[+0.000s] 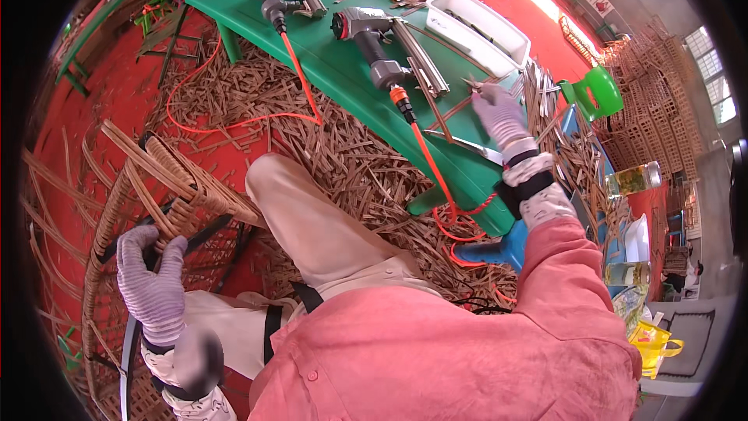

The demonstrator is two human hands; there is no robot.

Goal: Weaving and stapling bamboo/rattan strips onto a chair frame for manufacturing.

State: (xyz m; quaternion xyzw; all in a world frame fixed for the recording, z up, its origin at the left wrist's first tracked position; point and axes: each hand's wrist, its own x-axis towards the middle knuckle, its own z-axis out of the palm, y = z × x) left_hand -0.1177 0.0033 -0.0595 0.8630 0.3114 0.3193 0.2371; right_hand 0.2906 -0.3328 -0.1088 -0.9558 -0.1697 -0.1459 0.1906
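On the left, a half-woven rattan frame (191,183) with loose strips stands beside my knee. My left hand (148,284), in a striped grey glove, grips its wrapped edge between thumb and fingers. My right hand (500,114), gloved alike, reaches over the green table (335,62) on the right. Its fingers close around a small pair of pliers (472,83), whose jaws stick out past the fingertips; the handles are hidden under the glove. A nail gun (382,51) with an orange hose lies left of that hand. Farther left rests a second nail gun (280,0).
A white plastic tray (479,27) sits beyond my right hand. Rattan offcuts (374,171) cover the red floor, and an orange hose (436,164) hangs over the table's edge. A green container (596,93) and a glass jar (633,179) stand at the right.
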